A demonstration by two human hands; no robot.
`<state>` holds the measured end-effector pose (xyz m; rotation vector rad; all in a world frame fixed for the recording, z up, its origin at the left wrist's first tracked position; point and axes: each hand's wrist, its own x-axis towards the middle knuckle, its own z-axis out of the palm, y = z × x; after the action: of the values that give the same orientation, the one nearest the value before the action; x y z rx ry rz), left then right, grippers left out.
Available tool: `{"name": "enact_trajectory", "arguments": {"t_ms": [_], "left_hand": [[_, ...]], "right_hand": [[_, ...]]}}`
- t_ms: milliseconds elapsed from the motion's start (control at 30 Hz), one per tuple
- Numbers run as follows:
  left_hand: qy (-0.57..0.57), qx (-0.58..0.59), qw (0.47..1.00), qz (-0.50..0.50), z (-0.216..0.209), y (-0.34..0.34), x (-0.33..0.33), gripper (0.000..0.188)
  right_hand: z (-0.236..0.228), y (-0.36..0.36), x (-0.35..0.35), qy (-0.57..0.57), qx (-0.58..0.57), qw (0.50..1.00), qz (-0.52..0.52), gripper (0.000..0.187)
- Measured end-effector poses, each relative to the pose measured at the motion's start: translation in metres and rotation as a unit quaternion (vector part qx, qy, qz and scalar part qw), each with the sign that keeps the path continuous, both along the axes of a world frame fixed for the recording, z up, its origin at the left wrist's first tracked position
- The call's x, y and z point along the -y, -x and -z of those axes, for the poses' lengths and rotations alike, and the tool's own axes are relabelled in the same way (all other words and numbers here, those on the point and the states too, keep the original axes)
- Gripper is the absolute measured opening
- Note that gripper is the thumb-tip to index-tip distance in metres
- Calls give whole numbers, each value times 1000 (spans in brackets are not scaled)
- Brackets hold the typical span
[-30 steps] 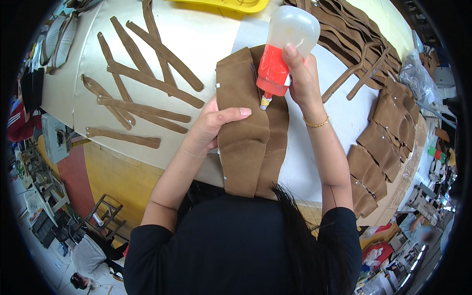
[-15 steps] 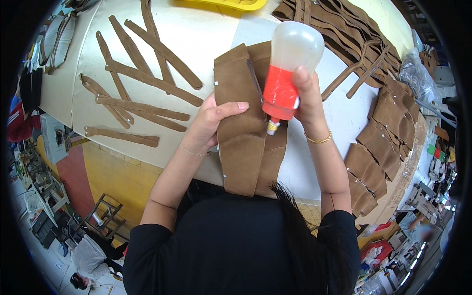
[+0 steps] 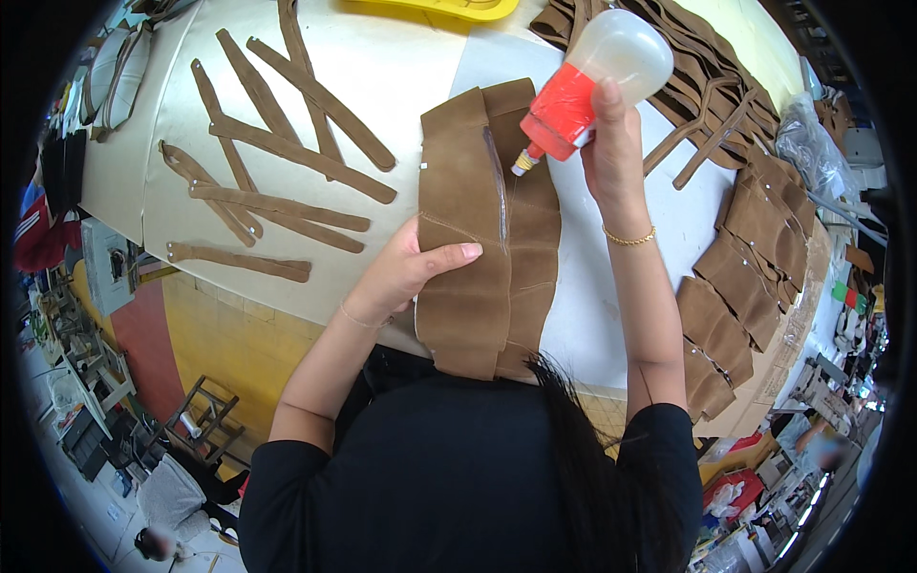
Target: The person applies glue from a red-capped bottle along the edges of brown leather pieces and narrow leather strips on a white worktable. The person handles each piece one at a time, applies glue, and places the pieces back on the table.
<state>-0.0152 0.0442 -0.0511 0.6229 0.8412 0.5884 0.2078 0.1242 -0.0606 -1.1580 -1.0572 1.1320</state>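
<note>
My left hand grips a brown suede-like panel by its left edge, thumb on top and fingers underneath. The panel has crosswise seams and overlaps a second brown piece on its right. A glossy wet line runs down the overlap from near the top to about the middle. My right hand is closed around a squeeze bottle, tilted with its narrow tip pointing down and left. The bottle is translucent with a red lower part. Its tip hovers over or just touches the right piece; I cannot tell which.
Several brown straps lie spread on the table at left. A pile of straps sits at the far right, with stitched brown panels below it. A yellow tray stands at the far edge. A stool is on the floor at left.
My right hand has raised the bottle away from the panel's middle, up and to the right, tilting it more. More of the glossy line shows. My left hand has slid slightly nearer along the edge.
</note>
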Motion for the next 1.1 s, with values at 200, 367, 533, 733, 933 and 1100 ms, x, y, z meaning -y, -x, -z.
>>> {"name": "enact_trajectory", "arguments": {"t_ms": [200, 367, 533, 733, 933, 1100], "left_hand": [[34, 5, 999, -19, -7, -2, 6, 50], [31, 10, 999, -18, -7, -1, 6, 52], [34, 10, 998, -43, -11, -4, 7, 51], [38, 8, 998, -46, -13, -5, 8, 50], [40, 10, 998, -45, -13, -6, 7, 48], [36, -13, 997, -70, -16, -9, 8, 51]], "right_hand": [[0, 7, -6, -2, 37, 999, -29, 57], [1, 12, -7, 3, 61, 998, -34, 54], [3, 12, 2, 11, 70, 997, -42, 54], [2, 16, 19, -1, 43, 999, -30, 55], [-5, 18, 41, 9, 16, 999, -36, 56], [-8, 24, 53, 14, -50, 999, 10, 55]]}}
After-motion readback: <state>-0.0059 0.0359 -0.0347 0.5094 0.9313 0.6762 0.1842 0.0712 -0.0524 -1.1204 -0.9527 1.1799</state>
